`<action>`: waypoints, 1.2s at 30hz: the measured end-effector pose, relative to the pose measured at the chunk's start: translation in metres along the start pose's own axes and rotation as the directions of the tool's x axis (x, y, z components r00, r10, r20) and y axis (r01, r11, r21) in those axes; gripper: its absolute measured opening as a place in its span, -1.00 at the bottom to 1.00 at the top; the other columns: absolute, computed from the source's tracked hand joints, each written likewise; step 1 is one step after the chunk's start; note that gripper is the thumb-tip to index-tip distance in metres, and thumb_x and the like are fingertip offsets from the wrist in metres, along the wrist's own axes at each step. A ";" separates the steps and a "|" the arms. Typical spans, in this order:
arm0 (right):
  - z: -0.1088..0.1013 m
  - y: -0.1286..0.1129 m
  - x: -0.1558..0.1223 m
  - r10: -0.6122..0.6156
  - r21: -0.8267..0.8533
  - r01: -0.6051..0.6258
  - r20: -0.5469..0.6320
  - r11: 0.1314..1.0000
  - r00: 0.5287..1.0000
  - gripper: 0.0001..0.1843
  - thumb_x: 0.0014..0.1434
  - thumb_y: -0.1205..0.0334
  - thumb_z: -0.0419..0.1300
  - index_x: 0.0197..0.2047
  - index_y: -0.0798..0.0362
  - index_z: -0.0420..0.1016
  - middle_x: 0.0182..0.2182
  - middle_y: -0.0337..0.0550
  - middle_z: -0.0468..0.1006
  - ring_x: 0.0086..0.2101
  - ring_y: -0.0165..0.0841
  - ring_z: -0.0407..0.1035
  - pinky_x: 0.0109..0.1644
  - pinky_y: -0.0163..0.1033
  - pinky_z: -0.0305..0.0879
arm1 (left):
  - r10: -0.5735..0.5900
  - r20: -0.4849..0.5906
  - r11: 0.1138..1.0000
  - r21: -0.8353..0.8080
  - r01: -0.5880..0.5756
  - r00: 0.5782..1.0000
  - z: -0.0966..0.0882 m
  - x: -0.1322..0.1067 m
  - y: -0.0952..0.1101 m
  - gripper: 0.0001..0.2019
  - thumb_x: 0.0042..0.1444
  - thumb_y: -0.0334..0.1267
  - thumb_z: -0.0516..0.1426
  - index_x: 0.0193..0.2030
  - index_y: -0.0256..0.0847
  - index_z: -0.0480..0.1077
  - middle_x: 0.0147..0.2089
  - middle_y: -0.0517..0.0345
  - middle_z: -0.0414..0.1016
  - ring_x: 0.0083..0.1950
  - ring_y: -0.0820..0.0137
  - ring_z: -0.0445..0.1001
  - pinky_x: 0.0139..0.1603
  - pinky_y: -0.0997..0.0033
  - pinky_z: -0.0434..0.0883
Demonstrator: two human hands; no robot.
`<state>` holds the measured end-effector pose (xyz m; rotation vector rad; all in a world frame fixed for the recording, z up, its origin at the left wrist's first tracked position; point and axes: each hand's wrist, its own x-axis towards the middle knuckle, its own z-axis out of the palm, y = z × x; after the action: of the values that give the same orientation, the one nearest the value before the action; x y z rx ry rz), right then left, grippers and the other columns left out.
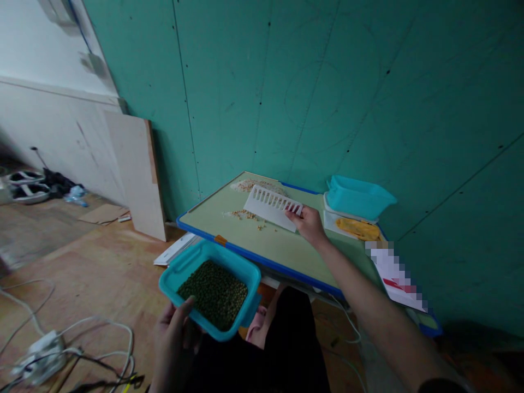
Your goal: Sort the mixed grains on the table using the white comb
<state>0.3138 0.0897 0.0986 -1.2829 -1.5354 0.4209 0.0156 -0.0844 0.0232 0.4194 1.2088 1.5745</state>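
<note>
My left hand grips the near left rim of a turquoise plastic tub, thumb over the edge. The tub hangs just off the table's front edge, above my lap, with small dark green and tan beans inside. A white slotted plastic plate is pinched at its right end in my right hand, over the tabletop. Close to the plate's left end lie scattered tan beans or grains. Behind it spreads a larger pile of pale grains, partly hidden by the plate.
At the table's back right stand another turquoise tub and a yellow-orange cloth-like item. A white sheet lies on the right edge. A green wall rises behind. Cables and a power strip lie on the floor at left.
</note>
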 end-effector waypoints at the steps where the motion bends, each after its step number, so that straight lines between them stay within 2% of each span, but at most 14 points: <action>1: 0.002 0.001 -0.001 -0.009 0.019 0.008 0.026 1.000 1.000 -0.68 0.05 -0.05 0.34 -0.37 0.07 0.60 -0.43 -0.10 0.67 -0.35 -0.16 0.56 -0.23 -0.14 0.47 | 0.011 -0.007 1.000 -0.004 -0.011 1.000 0.000 0.000 -0.002 -0.63 -0.14 0.02 0.43 -0.37 -0.14 0.45 -0.88 0.52 0.09 -0.87 0.52 0.12 -0.89 0.63 0.11; 7: 0.009 -0.002 -0.008 -0.041 -0.005 0.042 0.109 0.999 0.993 -0.72 0.11 0.00 0.33 -0.35 0.07 0.61 -0.43 -0.13 0.67 -0.33 -0.19 0.57 -0.19 -0.15 0.50 | -0.017 -0.050 0.998 -0.062 0.014 0.999 0.004 -0.009 -0.006 -0.62 -0.14 -0.03 0.44 -0.49 -0.13 0.35 -0.87 0.51 0.10 -0.86 0.58 0.08 -0.84 0.66 0.12; 12: 0.012 -0.008 -0.015 -0.064 -0.018 0.069 0.179 0.997 0.982 -0.76 0.15 0.06 0.30 -0.32 0.08 0.64 -0.38 -0.13 0.69 -0.30 -0.20 0.57 -0.15 -0.15 0.50 | -0.050 -0.019 0.992 -0.113 0.047 0.999 0.012 -0.017 -0.012 -0.63 -0.11 -0.08 0.44 -0.54 -0.13 0.33 -0.85 0.51 0.09 -0.86 0.62 0.02 -0.78 0.60 0.21; 19: 0.013 -0.011 -0.017 -0.076 -0.018 0.081 0.191 0.997 0.979 -0.76 0.16 0.08 0.30 -0.24 0.07 0.68 -0.34 -0.13 0.72 -0.32 -0.18 0.59 -0.15 -0.13 0.51 | -0.109 0.003 0.980 -0.167 0.108 0.994 0.021 -0.016 -0.026 -0.68 -0.14 -0.17 0.44 -0.51 -0.14 0.36 -0.88 0.49 0.13 -0.87 0.60 0.07 -0.81 0.65 0.11; 22: 0.002 -0.017 -0.021 -0.096 -0.091 0.111 0.153 0.990 0.984 -0.76 0.17 0.08 0.29 -0.28 0.07 0.68 -0.36 -0.10 0.72 -0.33 -0.18 0.59 -0.17 -0.14 0.50 | -0.113 0.024 0.980 -0.161 0.116 0.993 0.020 -0.014 -0.028 -0.67 -0.14 -0.12 0.44 -0.49 -0.15 0.38 -0.87 0.51 0.12 -0.88 0.63 0.05 -0.81 0.67 0.11; 26: -0.026 -0.022 -0.040 -0.084 -0.170 0.097 0.082 0.981 0.993 -0.70 0.19 0.02 0.27 -0.27 0.08 0.69 -0.37 -0.08 0.73 -0.36 -0.19 0.59 -0.24 -0.18 0.47 | -0.109 0.032 0.986 -0.125 0.112 0.994 0.023 -0.015 -0.027 -0.68 -0.12 -0.06 0.43 -0.39 -0.14 0.43 -0.84 0.49 0.16 -0.85 0.58 0.11 -0.79 0.64 0.19; 30: -0.050 -0.019 -0.062 -0.037 -0.252 0.039 0.014 0.967 0.999 -0.68 0.18 -0.01 0.25 -0.29 0.07 0.69 -0.43 -0.09 0.72 -0.43 -0.19 0.57 -0.37 -0.21 0.43 | -0.100 0.030 0.982 -0.159 0.103 0.995 0.028 -0.017 -0.027 -0.63 -0.12 -0.10 0.43 -0.50 -0.12 0.31 -0.85 0.51 0.12 -0.87 0.58 0.06 -0.81 0.62 0.17; 32: -0.056 -0.018 -0.070 -0.029 -0.261 0.029 0.004 0.965 1.000 -0.68 0.18 -0.01 0.25 -0.31 0.06 0.69 -0.44 -0.09 0.71 -0.44 -0.18 0.57 -0.40 -0.21 0.42 | -0.096 0.032 0.979 -0.176 0.100 0.995 0.030 -0.017 -0.026 -0.60 -0.12 -0.13 0.43 -0.54 -0.12 0.26 -0.85 0.52 0.12 -0.87 0.61 0.03 -0.81 0.63 0.15; 36: -0.057 -0.019 -0.080 -0.032 -0.238 0.029 -0.009 0.971 0.999 -0.72 0.19 0.02 0.25 -0.27 0.02 0.70 -0.40 -0.09 0.73 -0.40 -0.16 0.60 -0.37 -0.20 0.46 | -0.079 0.025 0.984 -0.155 0.082 0.997 0.031 -0.016 -0.021 -0.62 -0.11 -0.14 0.42 -0.53 -0.11 0.25 -0.85 0.50 0.13 -0.86 0.58 0.10 -0.78 0.61 0.16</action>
<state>0.3440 -0.0055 0.0973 -1.4399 -1.6297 0.2124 0.0562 -0.0849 0.0229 0.2793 1.0661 1.5787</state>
